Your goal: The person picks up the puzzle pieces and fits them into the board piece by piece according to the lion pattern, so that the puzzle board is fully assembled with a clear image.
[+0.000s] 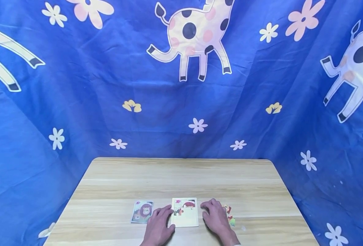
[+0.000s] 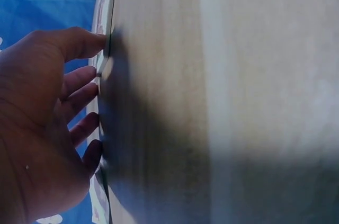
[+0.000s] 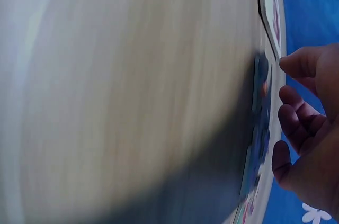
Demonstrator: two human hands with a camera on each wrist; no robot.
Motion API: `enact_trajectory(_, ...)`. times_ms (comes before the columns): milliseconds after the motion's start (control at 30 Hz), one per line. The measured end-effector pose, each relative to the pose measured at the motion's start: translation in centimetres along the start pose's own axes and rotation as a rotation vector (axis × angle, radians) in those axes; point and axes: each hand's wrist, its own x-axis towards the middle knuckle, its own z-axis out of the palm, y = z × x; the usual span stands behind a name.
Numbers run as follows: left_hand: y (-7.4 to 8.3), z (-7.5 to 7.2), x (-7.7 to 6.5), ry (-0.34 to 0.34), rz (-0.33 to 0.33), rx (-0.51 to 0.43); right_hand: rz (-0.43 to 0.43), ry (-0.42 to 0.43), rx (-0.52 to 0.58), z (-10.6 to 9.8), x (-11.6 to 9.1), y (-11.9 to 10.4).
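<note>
A white puzzle board [image 1: 186,218] lies on the table, a few jigsaw pieces [image 1: 179,212] set in its upper part. My left hand [image 1: 158,225] rests at the board's left side, its thumb and fingertips touching near the edge. To the right of the board is my right hand [image 1: 214,217], palm down with fingers loosely bent and no thing visible in them. Several loose puzzle pieces [image 1: 232,221] lie beside and partly behind that hand; the right wrist view shows their dark edges [image 3: 257,123] low on the table. A lion picture card [image 1: 142,212] is just left of my left hand.
The wood-grain table [image 1: 181,174] has rounded far corners. Blue cloth [image 1: 157,112] printed with cows and flowers hangs behind it and along both sides. A small clear spot or scrap [image 1: 243,228] shows right of the loose pieces.
</note>
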Motion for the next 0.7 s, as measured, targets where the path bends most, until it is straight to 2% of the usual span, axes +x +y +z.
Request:
enact_trajectory(367, 0.2, -0.7, 0.5, -0.022, 0.028, 0.046, 0.073, 0.066, -0.043, -1.4, 0.1, 3.1)
enact_trajectory(700, 0.5, -1.1, 0.7, -0.028, 0.020, 0.046, 0.074, 0.024, -0.095, -2.0, 0.5, 4.0)
